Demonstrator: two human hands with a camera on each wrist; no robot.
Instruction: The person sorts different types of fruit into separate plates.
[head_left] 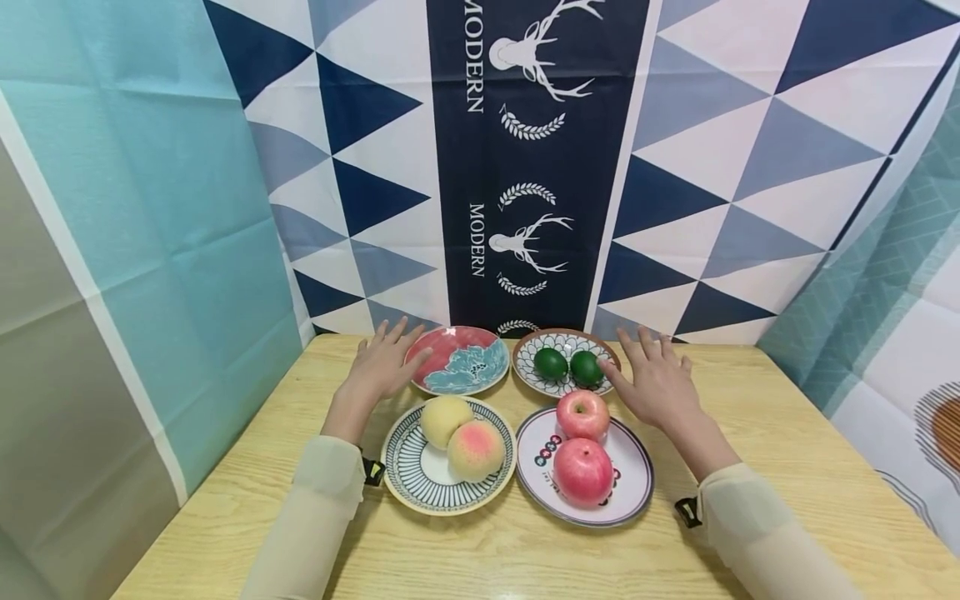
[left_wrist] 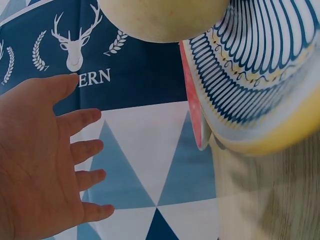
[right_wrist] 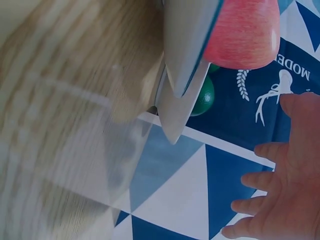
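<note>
My left hand (head_left: 378, 367) is spread with straight fingers over the left edge of a red plate (head_left: 472, 367) with a blue flower, which has no fruit on it. In the left wrist view its palm and fingers hold nothing. Fingers extended, my right hand (head_left: 656, 379) hovers by a brown-rimmed petal-patterned plate (head_left: 558, 340); its thumb overlaps a green fruit (head_left: 587, 367) in the head view. A second green fruit (head_left: 551, 364) lies beside that one. Nothing is in the right palm in the right wrist view.
In front, a striped plate (head_left: 420, 483) bears a yellow peach (head_left: 446, 421) and a pink-blushed peach (head_left: 476, 450). Beside it, a white dark-rimmed plate (head_left: 633, 467) carries two red apples (head_left: 583, 472). A patterned cloth (head_left: 390, 183) hangs behind the wooden table (head_left: 465, 558).
</note>
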